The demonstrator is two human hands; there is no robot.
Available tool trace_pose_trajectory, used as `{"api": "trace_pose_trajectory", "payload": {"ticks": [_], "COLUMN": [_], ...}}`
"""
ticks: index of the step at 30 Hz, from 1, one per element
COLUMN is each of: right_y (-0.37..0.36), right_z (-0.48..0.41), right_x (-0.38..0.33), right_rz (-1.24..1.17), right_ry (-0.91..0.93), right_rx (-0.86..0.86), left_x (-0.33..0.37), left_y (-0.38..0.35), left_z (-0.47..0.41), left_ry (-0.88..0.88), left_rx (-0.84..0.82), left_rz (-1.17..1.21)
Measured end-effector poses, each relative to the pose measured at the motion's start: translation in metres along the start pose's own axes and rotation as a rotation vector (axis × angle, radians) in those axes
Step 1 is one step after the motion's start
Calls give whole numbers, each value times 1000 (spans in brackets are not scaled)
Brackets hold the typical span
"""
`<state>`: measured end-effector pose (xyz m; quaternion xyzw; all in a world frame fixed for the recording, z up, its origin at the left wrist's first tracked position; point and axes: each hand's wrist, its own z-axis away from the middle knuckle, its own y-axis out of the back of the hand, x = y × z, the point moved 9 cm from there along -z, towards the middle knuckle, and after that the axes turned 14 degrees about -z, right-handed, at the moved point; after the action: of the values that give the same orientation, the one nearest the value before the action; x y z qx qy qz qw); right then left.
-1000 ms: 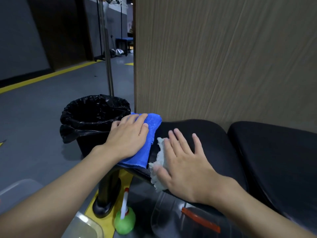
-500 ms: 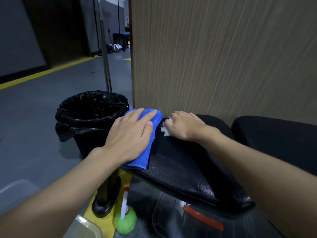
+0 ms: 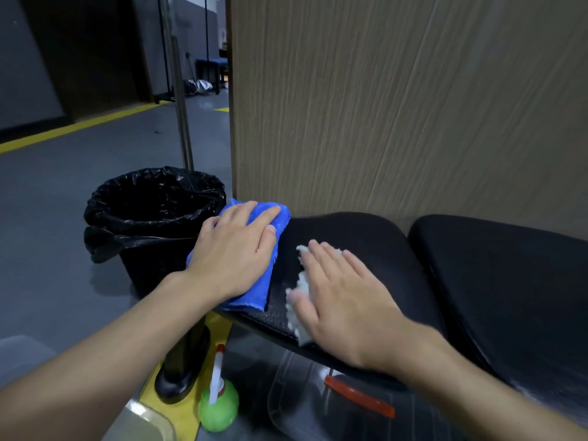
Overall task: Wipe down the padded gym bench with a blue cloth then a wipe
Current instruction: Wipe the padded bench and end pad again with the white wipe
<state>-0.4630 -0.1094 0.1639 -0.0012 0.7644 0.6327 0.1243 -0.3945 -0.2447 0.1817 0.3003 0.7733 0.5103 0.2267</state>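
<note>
Counting, I see one gym bench [image 3: 375, 246] with two black pads, one lined bin [image 3: 152, 214], one blue cloth [image 3: 254, 294] under my flat left hand [image 3: 235, 253] at the pad's end, one wipe [image 3: 300, 284] under my spread right hand [image 3: 343, 300].

Here's the black padded bench cushion [image 3: 366, 237]: leather-look skin, fine pebbled grain, a dull sheen. On it lies a fluffy blue microfibre cloth [image 3: 254, 297], deep nap, fully matt. Beside that is a white fibrous wipe [image 3: 302, 281], crumpled and ragged-edged. The black plastic bin liner [image 3: 152, 198] is crinkled and glossy. Behind stands a beige wood-grain panel [image 3: 397, 106], matt and streaked. The grey metal pole [image 3: 183, 122] shows a soft brushed shine.
</note>
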Motion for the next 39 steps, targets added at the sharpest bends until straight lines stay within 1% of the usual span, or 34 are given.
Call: {"api": "trace_pose_trajectory", "payload": {"ticks": [2, 6, 11, 15, 18, 23, 30, 33, 34, 36, 37, 39], "right_y": [2, 4, 1, -3, -8, -2, 7, 7, 8, 9, 9, 11], "right_z": [18, 8, -57, -115, -130, -98, 9, 42, 46, 40, 31, 5], "right_x": [-1, 4, 49, 96, 111, 86, 24, 11, 10, 14, 19, 37], "right_rz": [30, -21, -140, -149, -143, -108, -51, 24, 27, 16, 0, -38], "right_ry": [14, 5, -159, -291, -374, -283, -105, -28, -24, -32, -50, -96], "right_rx": [31, -45, -133, -145, -176, -123, -95, -22, -7, -32, -62, -68], "left_x": [2, 4, 4, 3, 3, 1, 10, 17, 17, 16, 15, 15], "left_y": [1, 2, 1, 1, 2, 1, 1, 2, 3, 2, 2, 2], "left_z": [1, 2, 1, 1, 0, 0, 2, 2, 2, 2, 2, 2], "left_ry": [-3, -9, 2, 4, 3, 18, 13, -4, -2, 1, 1, 2], "left_rx": [11, 26, 33, 41, 42, 39, 13, 27, 29, 35, 37, 41], "left_rz": [0, 0, -15, -13, -12, -16, -18, -12, -7, 0, 0, 2]}}
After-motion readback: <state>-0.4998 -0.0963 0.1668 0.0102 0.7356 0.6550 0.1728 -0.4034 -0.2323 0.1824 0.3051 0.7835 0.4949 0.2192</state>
